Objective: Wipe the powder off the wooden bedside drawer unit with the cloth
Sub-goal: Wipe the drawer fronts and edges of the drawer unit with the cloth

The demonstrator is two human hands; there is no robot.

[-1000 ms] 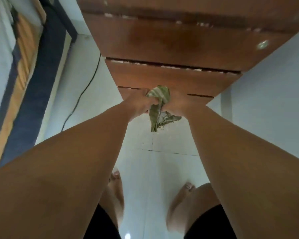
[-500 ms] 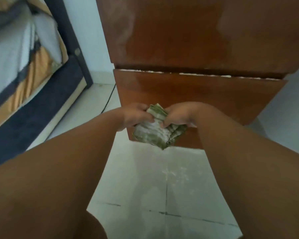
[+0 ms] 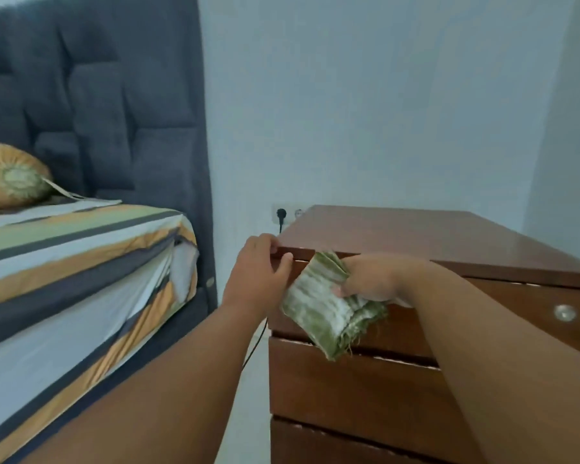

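Observation:
The wooden bedside drawer unit stands at the right, glossy brown, with stacked drawer fronts and a round metal knob. White powder lines the gaps between the drawers. My right hand grips a folded green cloth, dusted white, and holds it against the top drawer front. My left hand rests on the unit's front left top corner, fingers curled over the edge.
A bed with a striped sheet, an orange bolster and a dark padded headboard fills the left. A wall socket with a black plug sits behind the unit, its cable hanging down the narrow gap.
My view has risen from the lower drawers and floor to the unit's top. Both hands held the cloth low; now the left hand is on the top corner and the right holds the cloth higher.

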